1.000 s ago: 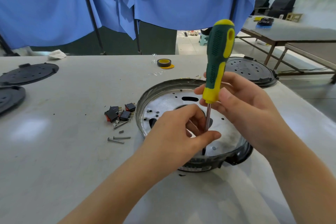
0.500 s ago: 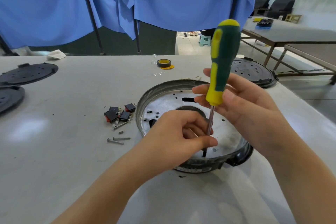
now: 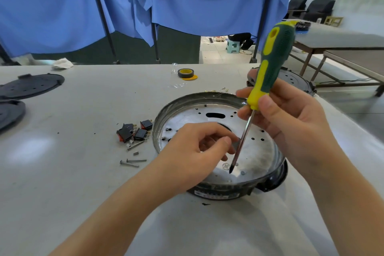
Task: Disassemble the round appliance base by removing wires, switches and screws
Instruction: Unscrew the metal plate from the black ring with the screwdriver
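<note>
The round base sits on the table before me, its metal floor up; my right hand grips the screwdriver, tip just over a screw near the front rim; my left hand curls beside the shaft, fingertips pinched on something too small to tell. I judge a screw is in hand; next the tip must seat squarely. Removed switches and bolts lie left; the rim label is unreadable.

The label on the round appliance base is too small to read.
</note>
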Tool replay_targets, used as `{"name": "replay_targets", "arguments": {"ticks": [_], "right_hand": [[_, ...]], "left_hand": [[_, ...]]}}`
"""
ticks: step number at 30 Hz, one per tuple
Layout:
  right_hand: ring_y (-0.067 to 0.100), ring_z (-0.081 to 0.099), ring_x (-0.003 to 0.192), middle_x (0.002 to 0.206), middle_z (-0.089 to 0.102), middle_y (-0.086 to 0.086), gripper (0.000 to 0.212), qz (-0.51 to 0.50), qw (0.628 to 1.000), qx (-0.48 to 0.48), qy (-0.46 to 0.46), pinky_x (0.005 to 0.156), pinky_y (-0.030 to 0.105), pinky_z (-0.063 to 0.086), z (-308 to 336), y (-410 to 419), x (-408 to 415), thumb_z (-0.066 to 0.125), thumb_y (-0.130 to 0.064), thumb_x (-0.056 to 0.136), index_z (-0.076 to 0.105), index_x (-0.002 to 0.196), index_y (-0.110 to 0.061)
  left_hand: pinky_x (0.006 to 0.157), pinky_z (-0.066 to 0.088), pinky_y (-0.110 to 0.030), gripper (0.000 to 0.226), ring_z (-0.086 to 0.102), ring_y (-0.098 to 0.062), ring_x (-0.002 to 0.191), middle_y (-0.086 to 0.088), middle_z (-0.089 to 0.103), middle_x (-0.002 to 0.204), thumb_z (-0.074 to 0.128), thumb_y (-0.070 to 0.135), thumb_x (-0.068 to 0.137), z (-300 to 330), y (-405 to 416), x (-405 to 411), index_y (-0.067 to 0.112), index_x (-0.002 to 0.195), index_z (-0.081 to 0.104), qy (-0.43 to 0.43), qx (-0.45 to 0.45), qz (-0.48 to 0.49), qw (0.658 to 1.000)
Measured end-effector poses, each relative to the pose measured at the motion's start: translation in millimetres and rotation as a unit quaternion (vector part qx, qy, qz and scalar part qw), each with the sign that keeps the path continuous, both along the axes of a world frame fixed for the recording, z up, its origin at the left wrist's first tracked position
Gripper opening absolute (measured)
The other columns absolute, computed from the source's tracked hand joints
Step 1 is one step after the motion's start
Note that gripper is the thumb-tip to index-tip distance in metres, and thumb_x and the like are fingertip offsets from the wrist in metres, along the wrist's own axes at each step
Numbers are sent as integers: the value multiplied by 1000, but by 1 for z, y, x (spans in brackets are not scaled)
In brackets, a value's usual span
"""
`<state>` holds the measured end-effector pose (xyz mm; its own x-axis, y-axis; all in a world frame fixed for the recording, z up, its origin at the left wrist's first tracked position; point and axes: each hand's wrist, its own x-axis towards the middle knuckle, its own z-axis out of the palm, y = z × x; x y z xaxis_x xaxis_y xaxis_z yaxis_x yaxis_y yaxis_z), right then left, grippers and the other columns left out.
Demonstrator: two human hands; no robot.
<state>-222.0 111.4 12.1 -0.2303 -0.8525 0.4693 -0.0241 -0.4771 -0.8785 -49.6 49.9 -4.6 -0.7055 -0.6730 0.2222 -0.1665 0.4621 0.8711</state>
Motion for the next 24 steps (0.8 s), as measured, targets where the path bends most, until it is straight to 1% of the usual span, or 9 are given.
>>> {"name": "replay_targets", "arguments": {"ticks": [2,6,8,11,14,16,19,21,24], "right_hand": [[17,70,83,104,73,4,42,-24,999,-12,-30,77,26,55,1,-1,-3,61,-25,83,59,123,-15],[15,70,79,99,74,2,34,-53,996,-22,-63,74,26,56,2,-3,-5,63,-28,78,63,111,-20],[14,69,76,95,74,0,29,-76,995,-20,-58,72,25,56,2,-3,-6,62,-27,78,65,106,-21],[11,68,69,89,74,-2,29,-118,993,-10,-15,68,22,55,0,-4,-6,60,-23,80,63,108,-18],[10,66,65,88,73,-4,31,-131,991,-8,29,65,22,55,-2,-5,-3,60,-16,85,60,115,-9],[10,66,64,88,73,-4,31,-130,990,-12,45,65,24,56,-3,-6,-1,60,-15,85,60,115,-9],[11,66,64,88,72,-2,32,-125,991,-12,54,64,23,55,-5,-8,0,61,-11,86,59,118,-13],[11,66,63,89,72,-1,34,-124,991,-12,55,64,21,55,-6,-8,0,61,-15,85,58,119,-15],[11,67,64,90,72,1,33,-127,990,-9,56,64,21,55,-5,-8,0,62,-20,82,59,115,-19]], "left_hand": [[73,54,-17,18,68,-3,78,14,72,82,59,16,91,1,-1,0,28,93,71,-4,-2,-4,1000],[73,55,-22,12,66,-3,76,12,72,82,67,19,87,5,-4,-1,26,94,73,-36,-15,-16,999],[70,53,-18,12,63,2,74,14,71,82,69,24,85,9,-6,0,29,96,72,-102,-27,-44,993],[57,45,-8,11,58,6,65,21,67,78,71,31,82,18,-11,0,33,93,73,-224,-43,-92,969],[60,50,-15,13,60,1,64,15,69,80,68,31,82,26,-14,-3,39,92,72,-313,-62,-130,939],[61,52,-16,16,62,-1,69,12,70,81,65,26,83,27,-14,-7,39,90,72,-332,-75,-147,929],[51,44,-5,15,60,5,65,15,68,76,65,22,83,28,-12,-12,35,85,73,-334,-80,-162,925],[53,42,-2,13,58,8,66,19,64,72,65,22,85,29,-12,-14,33,85,71,-341,-89,-171,920],[60,47,-8,7,60,0,78,17,62,79,62,27,88,28,-13,-17,31,90,68,-358,-112,-185,909]]}}
